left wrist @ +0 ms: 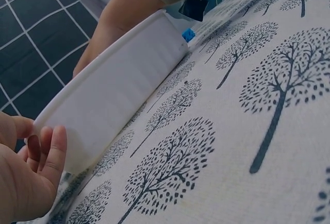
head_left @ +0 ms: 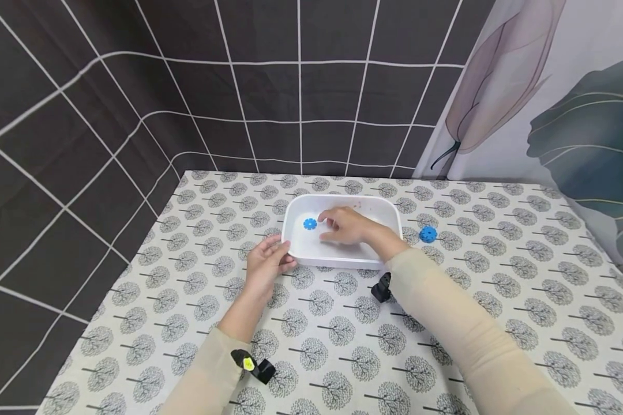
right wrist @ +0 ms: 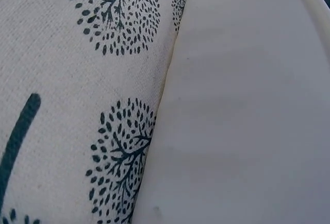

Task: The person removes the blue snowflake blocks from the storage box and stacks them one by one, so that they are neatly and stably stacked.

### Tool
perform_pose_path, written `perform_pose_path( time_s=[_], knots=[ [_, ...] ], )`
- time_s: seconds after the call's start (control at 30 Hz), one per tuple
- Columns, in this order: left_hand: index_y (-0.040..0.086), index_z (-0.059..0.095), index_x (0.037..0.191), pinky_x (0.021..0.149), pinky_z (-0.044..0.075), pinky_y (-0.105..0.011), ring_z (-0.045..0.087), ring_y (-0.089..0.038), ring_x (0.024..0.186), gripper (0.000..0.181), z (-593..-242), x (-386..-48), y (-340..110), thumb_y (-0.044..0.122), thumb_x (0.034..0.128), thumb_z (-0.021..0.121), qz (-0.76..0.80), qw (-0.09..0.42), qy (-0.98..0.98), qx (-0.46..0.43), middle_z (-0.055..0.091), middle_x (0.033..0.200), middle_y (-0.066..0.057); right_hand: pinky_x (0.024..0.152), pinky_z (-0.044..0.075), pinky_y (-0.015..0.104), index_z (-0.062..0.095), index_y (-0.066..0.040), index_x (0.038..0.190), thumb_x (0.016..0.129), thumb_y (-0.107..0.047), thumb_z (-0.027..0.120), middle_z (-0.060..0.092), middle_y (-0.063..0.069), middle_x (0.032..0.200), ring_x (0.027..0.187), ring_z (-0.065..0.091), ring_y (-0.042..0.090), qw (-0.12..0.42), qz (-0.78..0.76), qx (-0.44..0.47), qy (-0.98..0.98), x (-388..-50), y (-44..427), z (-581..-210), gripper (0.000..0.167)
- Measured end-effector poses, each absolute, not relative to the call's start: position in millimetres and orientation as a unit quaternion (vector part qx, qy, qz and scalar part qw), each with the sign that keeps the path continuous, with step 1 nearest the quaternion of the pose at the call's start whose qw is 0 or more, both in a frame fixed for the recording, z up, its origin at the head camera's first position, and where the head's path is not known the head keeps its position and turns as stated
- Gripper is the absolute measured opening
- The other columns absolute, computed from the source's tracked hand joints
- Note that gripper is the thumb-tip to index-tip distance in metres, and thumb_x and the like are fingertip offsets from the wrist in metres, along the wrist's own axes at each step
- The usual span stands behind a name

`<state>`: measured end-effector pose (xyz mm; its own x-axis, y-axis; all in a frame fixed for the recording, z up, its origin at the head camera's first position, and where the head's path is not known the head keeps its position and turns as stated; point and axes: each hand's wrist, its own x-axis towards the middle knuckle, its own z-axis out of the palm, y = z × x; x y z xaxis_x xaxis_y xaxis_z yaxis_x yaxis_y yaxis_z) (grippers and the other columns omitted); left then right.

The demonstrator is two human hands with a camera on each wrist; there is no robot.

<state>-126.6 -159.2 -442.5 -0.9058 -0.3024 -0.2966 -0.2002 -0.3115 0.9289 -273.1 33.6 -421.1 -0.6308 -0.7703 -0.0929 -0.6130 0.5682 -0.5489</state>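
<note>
A white rectangular plastic tub [head_left: 337, 263] sits on the tree-print tablecloth. Inside it, towards the left end, lies a flat blue notched disc [head_left: 310, 223] with a hole in the middle. The left hand [head_left: 266, 260] grips the tub's near left corner, thumb at the rim and fingers against the outer wall; the left wrist view shows this hand [left wrist: 31, 167] too. Over the tub's floor hovers the right hand [head_left: 346, 225], its thumb and forefinger spread apart just right of the disc, holding nothing visible. Only the tub's outer wall [right wrist: 242, 110] and tablecloth appear in the right wrist view.
Several blue notched discs [head_left: 428, 233] lie in a small pile on the tablecloth [head_left: 363, 369], right of the tub. A dark curtain [head_left: 270, 92] with white grid lines hangs behind and at the left; a leaf-print curtain [head_left: 503, 98] hangs at the right.
</note>
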Motion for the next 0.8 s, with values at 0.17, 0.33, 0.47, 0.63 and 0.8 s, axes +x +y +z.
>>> perform_pose_path(
  time_s=[0.17,0.33,0.47,0.63,0.8],
  knots=[
    [0.0,0.057,0.132,0.074,0.066,-0.026,0.066,-0.015,0.073,0.037,-443,-126,-159,0.006,0.0965,0.067,-0.782,0.033,-0.585,0.214,0.064,0.102,-0.018,0.098,0.054,0.037,0.06,-0.002,0.136,0.093,-0.027,0.074,0.064,0.01,0.109,0.099,0.057,0.023,0.174,-0.223,-0.396,0.874,-271,29,-421,0.052],
    [-0.001,0.056,0.133,0.073,0.066,-0.025,0.066,-0.014,0.072,0.038,-444,-126,-158,0.006,0.0965,0.067,-0.782,0.034,-0.586,0.209,0.065,0.101,-0.017,0.096,0.055,0.039,0.053,-0.009,0.146,0.094,-0.03,0.073,0.058,0.012,0.112,0.099,0.055,0.024,0.191,-0.193,-0.395,0.878,-266,25,-419,0.059],
    [-0.001,0.055,0.134,0.072,0.066,-0.023,0.065,-0.013,0.071,0.04,-445,-126,-159,0.007,0.0971,0.066,-0.779,0.031,-0.59,0.209,0.064,0.099,-0.015,0.102,0.053,0.044,0.046,-0.016,0.153,0.095,-0.036,0.07,0.053,0.016,0.123,0.105,0.056,0.025,0.206,-0.146,-0.398,0.882,-262,23,-419,0.065],
    [-0.001,0.054,0.136,0.072,0.066,-0.023,0.065,-0.014,0.072,0.04,-446,-126,-160,0.007,0.0975,0.066,-0.778,0.031,-0.591,0.209,0.064,0.101,-0.016,0.101,0.054,0.043,0.051,-0.018,0.149,0.095,-0.035,0.07,0.053,0.012,0.12,0.101,0.056,0.023,0.201,-0.133,-0.391,0.888,-261,23,-418,0.059],
    [-0.002,0.054,0.135,0.072,0.066,-0.024,0.066,-0.015,0.072,0.041,-445,-127,-161,0.007,0.0973,0.066,-0.781,0.03,-0.588,0.209,0.063,0.102,-0.018,0.092,0.055,0.038,0.066,-0.013,0.124,0.093,-0.03,0.073,0.054,0.006,0.102,0.092,0.053,0.02,0.188,-0.154,-0.376,0.894,-262,27,-417,0.037]
  ],
)
